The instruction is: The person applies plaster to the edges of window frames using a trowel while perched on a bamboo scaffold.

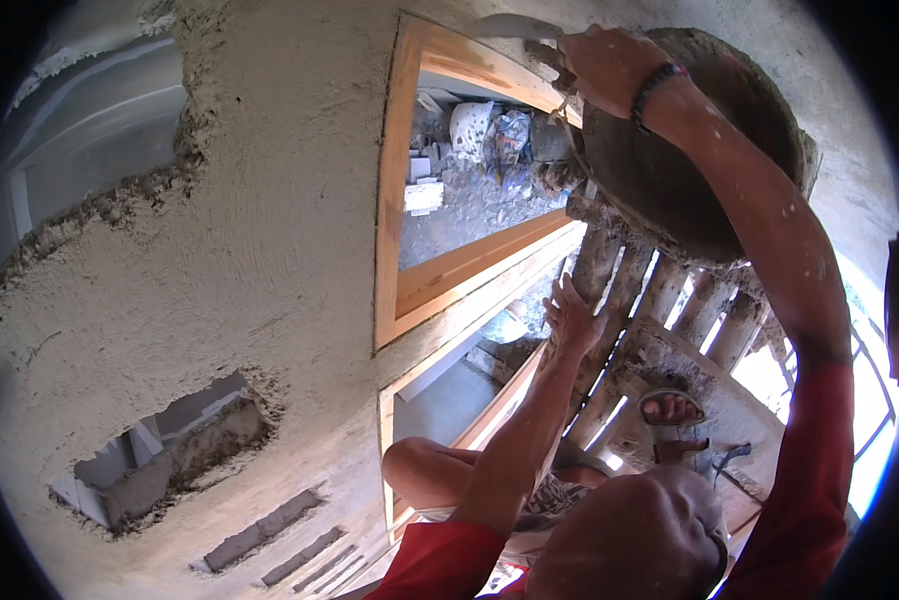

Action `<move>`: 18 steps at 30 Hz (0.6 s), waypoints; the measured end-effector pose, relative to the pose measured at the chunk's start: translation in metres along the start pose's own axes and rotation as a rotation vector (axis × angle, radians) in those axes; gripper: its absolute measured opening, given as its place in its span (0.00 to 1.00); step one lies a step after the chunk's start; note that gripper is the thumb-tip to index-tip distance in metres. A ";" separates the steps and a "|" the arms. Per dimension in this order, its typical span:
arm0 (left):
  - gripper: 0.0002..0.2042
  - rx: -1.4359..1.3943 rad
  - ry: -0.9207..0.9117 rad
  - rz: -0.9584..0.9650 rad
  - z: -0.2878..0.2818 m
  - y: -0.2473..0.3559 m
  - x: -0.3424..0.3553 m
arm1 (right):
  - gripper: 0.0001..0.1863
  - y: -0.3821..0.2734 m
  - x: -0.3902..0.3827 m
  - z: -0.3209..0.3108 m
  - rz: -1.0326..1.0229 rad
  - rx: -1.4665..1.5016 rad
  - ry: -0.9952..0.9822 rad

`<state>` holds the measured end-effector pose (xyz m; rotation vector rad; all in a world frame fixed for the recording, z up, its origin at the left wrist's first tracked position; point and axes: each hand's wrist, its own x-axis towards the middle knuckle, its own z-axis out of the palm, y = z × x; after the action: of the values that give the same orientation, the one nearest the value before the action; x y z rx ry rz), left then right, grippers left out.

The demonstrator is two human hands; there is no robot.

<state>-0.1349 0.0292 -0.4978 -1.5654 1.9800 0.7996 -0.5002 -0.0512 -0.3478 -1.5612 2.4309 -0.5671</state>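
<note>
My right hand [614, 75], with a dark band round its wrist, is closed at the top, over the rim of a large round mortar pan [659, 195]. A grey, curved trowel blade [514, 26] sticks out to the left of its fingers; the handle is hidden in the fist. The pan is caked with grey-brown mortar and stands on wooden poles. Lower down, my left hand [572, 318] is held out with its fingers spread and nothing in it, between the window frames and the poles.
A plastered wall [269, 220] with rough-edged openings [179, 450] fills the left. Beside it are wooden window frames [391, 190], with rubble visible through one. Gaps show between the scaffold poles [659, 300]. A sandalled foot [672, 408] rests on a board [734, 400].
</note>
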 end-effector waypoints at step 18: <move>0.59 -0.003 -0.008 -0.010 -0.002 -0.002 -0.004 | 0.14 -0.025 -0.027 -0.020 -0.108 0.185 0.165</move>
<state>-0.1326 0.0301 -0.4941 -1.5703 1.9650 0.8039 -0.4752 -0.0315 -0.3206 -1.6329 2.3375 -0.9464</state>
